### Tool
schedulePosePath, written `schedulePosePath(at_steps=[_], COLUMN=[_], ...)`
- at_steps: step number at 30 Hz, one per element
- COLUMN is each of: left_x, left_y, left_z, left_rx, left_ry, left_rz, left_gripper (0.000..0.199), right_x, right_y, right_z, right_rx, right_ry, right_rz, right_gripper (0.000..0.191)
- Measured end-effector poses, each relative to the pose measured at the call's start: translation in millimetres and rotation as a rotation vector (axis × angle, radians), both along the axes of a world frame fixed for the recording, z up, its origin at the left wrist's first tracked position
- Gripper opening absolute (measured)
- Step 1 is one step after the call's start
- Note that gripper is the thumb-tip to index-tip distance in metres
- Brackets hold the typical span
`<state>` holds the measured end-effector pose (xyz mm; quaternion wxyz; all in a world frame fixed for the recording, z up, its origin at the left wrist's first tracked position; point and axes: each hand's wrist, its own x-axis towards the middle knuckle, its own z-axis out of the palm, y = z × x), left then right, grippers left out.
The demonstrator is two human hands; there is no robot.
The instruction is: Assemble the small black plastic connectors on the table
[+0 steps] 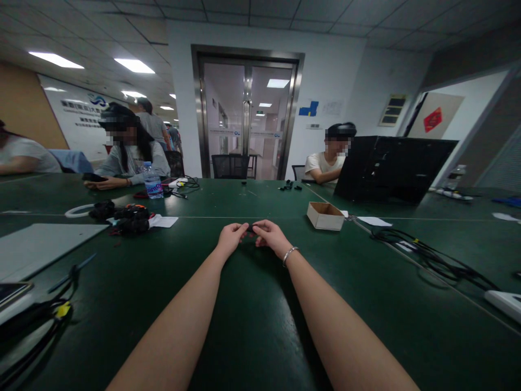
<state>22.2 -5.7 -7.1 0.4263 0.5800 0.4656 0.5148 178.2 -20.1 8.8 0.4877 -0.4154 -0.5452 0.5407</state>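
Observation:
Both hands meet over the green table (244, 304), near the middle of the view. My left hand (233, 239) pinches one side of a small black piece (251, 228), and my right hand (272, 237), with a silver bracelet at the wrist, grips its other side. The piece is mostly covered by the fingers, so its shape is unclear. To the right of my hands stands a small open cardboard box (325, 220). Several small black pieces (288, 185) lie farther back on the table.
Black cables (439, 260) lie at the right, more (44, 320) at the left front. A water bottle (153, 182), dark bundled items (132, 219) and a grey board (44, 244) are leftward. A large black monitor (391, 168) stands back right. People sit across the table.

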Motion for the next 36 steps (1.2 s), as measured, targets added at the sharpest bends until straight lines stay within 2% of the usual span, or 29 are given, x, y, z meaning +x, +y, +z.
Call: schedulePosePath(at_steps=[13,21,25,33,36], left_x=[-1,1,2,3,4], left_y=[2,-5,-6,-4,-5], left_z=[0.3,5.2,6.4,4.8,3.5], left_rx=[-0.041,0.032,0.003,-0.046,-0.033], left_ry=[0.019,-0.031,-0.032,-0.002,-0.005], left_rz=[0.081,-0.025,-0.032,-0.016,-0.024], left_gripper=[0.048,0.043,0.04,0.037,0.037], right_x=[-4,0,2,6,5], right_y=[-2,-3,-3,-4,-7], right_z=[-1.2,3.8,3.3,0.4,2.0], right_rx=[0.168,-0.001,-0.025,0.037,-0.002], right_ry=[-0.027,-0.036,-0.011,0.037,0.069], right_rz=[0.046,-0.029,-0.028,0.071,0.096], right_gripper=[0.034,0.012,0.009,0.026,0.037])
